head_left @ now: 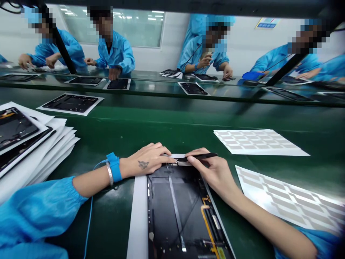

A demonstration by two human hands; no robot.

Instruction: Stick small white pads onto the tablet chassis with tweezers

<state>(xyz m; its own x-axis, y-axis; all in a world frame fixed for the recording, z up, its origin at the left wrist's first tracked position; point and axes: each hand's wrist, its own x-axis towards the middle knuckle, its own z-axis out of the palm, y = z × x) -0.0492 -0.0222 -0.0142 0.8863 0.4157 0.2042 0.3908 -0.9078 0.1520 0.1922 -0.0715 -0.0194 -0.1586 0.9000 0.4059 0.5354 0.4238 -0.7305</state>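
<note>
A black tablet housing (161, 201) with its inside facing up lies in front of me on a white sheet (138, 216). Along it run a grey ribbon cable (175, 207) and an orange flex cable (207, 223). My right hand (212, 165) is closed around black tweezers (206, 156), whose tip points left at the housing's far edge. My left hand (151, 160) rests on the far left corner, fingers stretched toward the tweezer tip. A blue wrist strap (115, 168) is on my left wrist. The small part under my fingertips is partly hidden.
Left stands a stack of white sheets (51, 154) with tablet housings between them. Right lie two sheets of grey stickers (258, 140) (285, 198). Another housing (71, 103) lies near the belt (156, 90). Several co-workers in blue smocks (114, 52) sit opposite.
</note>
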